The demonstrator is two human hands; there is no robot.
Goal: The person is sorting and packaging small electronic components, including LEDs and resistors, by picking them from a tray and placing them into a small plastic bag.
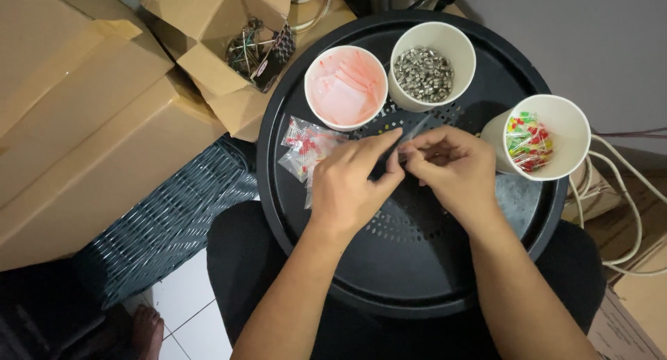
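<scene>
A round black perforated tray [417, 276] rests on my lap. My left hand [351, 183] and my right hand [451, 165] meet over its middle, both pinching a small clear plastic bag [411, 132] between fingertips. Left of my left hand lies a pile of filled clear bags [306, 148] with red bits inside. Three white paper cups stand at the tray's far side: one [345, 87] holds empty clear bags, one [432, 64] holds small silvery metal parts, one [538, 136] holds red, green and yellow LEDs.
Cardboard boxes [83, 124] stack at the left; an open box [229, 47] holds wired components. A dark woven basket [174, 221] sits below them. White cables [625, 193] run at the right. White floor tiles [187, 318] and a bare foot [146, 329] show at the bottom left.
</scene>
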